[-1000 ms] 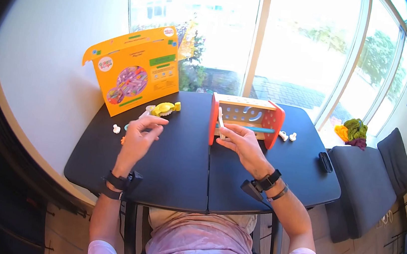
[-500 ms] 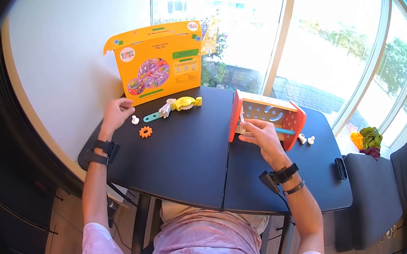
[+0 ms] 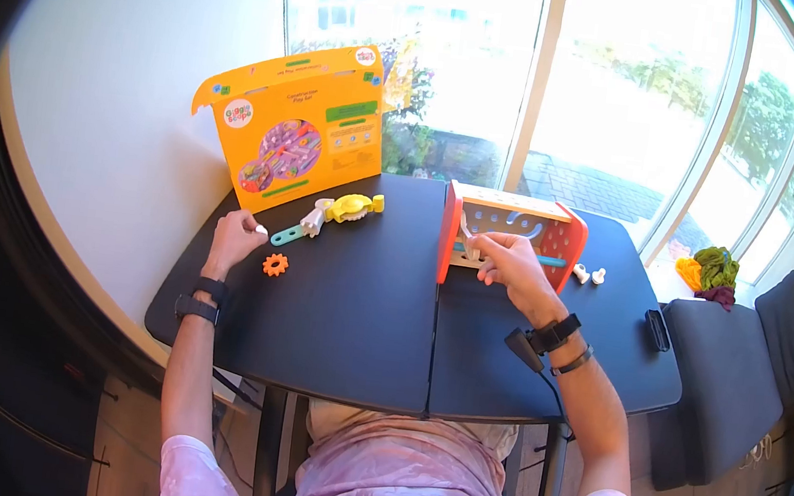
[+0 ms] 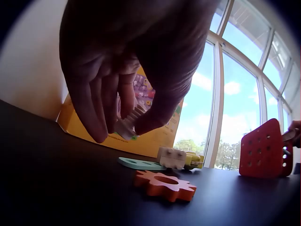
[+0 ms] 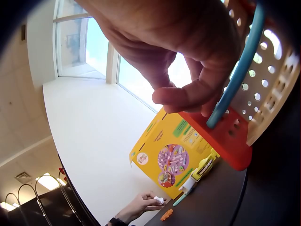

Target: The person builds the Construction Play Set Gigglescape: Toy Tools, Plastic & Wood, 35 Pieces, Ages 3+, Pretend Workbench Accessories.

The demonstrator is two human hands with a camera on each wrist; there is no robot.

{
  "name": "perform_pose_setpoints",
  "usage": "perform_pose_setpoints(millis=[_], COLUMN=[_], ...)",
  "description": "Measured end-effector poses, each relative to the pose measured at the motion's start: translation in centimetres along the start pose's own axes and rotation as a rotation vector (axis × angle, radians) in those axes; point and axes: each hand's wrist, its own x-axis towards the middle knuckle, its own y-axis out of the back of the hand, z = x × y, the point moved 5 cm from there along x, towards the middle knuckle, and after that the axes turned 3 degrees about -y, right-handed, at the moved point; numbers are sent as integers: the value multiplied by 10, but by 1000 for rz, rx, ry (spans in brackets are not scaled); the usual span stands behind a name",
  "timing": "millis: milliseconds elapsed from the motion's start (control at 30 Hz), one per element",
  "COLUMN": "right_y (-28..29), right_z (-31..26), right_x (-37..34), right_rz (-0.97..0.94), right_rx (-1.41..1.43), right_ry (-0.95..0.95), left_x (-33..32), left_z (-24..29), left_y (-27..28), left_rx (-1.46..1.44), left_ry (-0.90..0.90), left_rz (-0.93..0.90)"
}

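My left hand (image 3: pixel 237 238) pinches a white toy bolt (image 4: pixel 129 123) between thumb and fingers, its threaded shank showing in the left wrist view. On the table near it lie an orange toy gear (image 3: pixel 276 265), a teal strip with holes (image 3: pixel 288 236), a white block-like piece (image 3: pixel 316 218) and a yellow toy piece (image 3: pixel 353 208). At the left red side of a toy toolbox (image 3: pixel 449 244), my right hand (image 3: pixel 512 266) holds a slim white piece (image 3: pixel 466 234) by its end. Those fingers hide part of that piece.
An orange-yellow cardboard box (image 3: pixel 302 139) stands at the back left by the wall. Two white bolts (image 3: pixel 590 275) lie right of the toolbox. A black case (image 3: pixel 657 331) sits near the table's right edge, beside a grey chair (image 3: pixel 724 383). Windows run behind the table.
My left hand has moved left from in front of the yellow piece and picked up the white bolt from the table. My right hand stays at the toolbox's left side with the white piece.
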Motion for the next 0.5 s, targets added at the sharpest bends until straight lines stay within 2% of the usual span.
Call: perform_pose_setpoints(millis=[100,200,333,500], right_y=[5,5,5,6], right_z=[1,-1,-2,-2], right_x=[8,11,17,36], right_rz=[14,10,4,-15], right_rx=[-20,-13,-2,0], right_ry=[-32,-29,-39,-54], left_x=[1,3,3,-1], left_z=[32,72,119,167], left_y=[-6,-18,-48,-86], left_rx=[-327,-495,-757,-770], left_ry=[-64,-150,-126,9], left_rz=[-82,-188,-340,-479])
